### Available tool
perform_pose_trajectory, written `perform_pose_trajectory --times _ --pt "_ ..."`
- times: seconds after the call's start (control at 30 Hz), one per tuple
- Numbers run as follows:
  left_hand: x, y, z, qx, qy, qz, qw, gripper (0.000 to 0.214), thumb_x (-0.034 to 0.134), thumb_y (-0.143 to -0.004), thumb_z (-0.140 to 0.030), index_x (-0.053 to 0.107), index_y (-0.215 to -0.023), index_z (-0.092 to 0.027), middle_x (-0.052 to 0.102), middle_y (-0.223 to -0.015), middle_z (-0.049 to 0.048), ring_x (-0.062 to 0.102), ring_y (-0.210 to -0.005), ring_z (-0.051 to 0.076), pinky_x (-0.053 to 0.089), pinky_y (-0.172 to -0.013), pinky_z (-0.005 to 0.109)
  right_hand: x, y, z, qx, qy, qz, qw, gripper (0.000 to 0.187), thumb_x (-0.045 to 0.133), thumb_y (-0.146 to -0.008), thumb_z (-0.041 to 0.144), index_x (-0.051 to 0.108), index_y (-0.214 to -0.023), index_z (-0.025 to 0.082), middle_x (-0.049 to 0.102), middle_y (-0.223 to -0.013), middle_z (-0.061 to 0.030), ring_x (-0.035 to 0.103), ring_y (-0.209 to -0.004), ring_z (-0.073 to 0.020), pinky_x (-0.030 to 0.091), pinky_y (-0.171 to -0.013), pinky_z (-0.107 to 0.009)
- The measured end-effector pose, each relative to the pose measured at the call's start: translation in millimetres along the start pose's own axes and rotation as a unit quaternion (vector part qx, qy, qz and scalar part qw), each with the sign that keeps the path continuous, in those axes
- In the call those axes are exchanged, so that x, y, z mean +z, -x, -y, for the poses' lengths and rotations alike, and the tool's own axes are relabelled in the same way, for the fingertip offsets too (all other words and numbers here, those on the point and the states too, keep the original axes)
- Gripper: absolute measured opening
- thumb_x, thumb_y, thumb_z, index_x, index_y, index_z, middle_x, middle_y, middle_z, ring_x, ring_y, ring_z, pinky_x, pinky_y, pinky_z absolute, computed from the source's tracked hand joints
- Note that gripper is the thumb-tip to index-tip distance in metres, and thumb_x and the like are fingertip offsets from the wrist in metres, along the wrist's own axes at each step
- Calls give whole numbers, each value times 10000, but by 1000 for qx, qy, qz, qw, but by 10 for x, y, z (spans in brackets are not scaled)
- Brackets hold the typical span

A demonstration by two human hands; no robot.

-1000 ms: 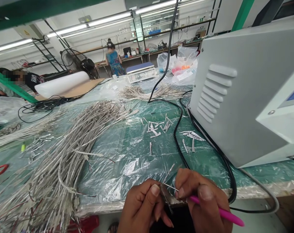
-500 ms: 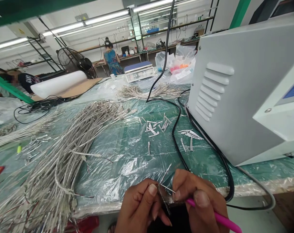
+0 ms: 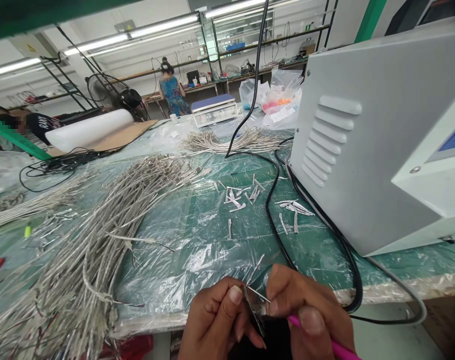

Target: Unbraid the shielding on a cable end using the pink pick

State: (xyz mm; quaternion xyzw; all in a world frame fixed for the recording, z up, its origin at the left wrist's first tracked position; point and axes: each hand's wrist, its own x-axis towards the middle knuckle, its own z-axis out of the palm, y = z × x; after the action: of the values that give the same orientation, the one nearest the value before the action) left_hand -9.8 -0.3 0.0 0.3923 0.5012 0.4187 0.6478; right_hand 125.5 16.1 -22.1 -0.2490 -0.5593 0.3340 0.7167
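Observation:
My left hand (image 3: 222, 317) is closed at the table's front edge, thumb and forefinger pinching a thin cable end (image 3: 256, 317) with loose silvery strands. Beside it, my right hand (image 3: 310, 310) is wrapped round a pink-handled pick (image 3: 260, 295). The pick's thin metal shaft reaches left to the strands by my left fingertips. Its exact contact with them is too small to make out. A silvery strip (image 3: 256, 267) sticks up just beyond my fingers. Left of my hands lies a large bundle of grey braided cables (image 3: 111, 225), some with stripped ends.
Silvery foil scraps (image 3: 235, 197) lie on the plastic-covered green table (image 3: 197, 240). A grey machine (image 3: 362, 150) stands at the right, with a black cable (image 3: 271, 200) running across the table. Farther back are a scale (image 3: 214, 110) and a person (image 3: 172, 92).
My right hand has shifted very slightly, and the pick's pink handle now tilts a little more steeply. My left hand keeps its pinch in nearly the same place.

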Motion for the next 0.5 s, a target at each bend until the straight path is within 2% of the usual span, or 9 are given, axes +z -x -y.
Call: perform_pose_trajectory --times 0.1,0.3,0.5 --pt "1 -5 2 13 -8 2 1000 432 576 -889 -490 558 -627 -148 454 -496 -21 625 -506 161 381 -498 209 11 5 -5 -26 25 7 999 324 386 -1002 283 534 -737 171 498 -572 -1 486 -522 -121 350 -494 -265" --pt "49 17 13 35 -52 -31 998 374 571 -901 -442 586 -663 -154 466 -527 -16 618 -533 160 404 -528 219 28 15 13 -40 58 2 998 324 380 -999 237 512 -713 160 470 -576 6 452 -512 -103 326 -499 -261" --pt "71 26 35 60 -84 -55 993 314 588 -884 -442 689 -800 -157 492 -526 -16 619 -532 175 444 -545 248 26 43 0 -25 77 -15 997 315 364 -971 190 500 -689 158 458 -574 0 441 -508 -104 312 -495 -265"
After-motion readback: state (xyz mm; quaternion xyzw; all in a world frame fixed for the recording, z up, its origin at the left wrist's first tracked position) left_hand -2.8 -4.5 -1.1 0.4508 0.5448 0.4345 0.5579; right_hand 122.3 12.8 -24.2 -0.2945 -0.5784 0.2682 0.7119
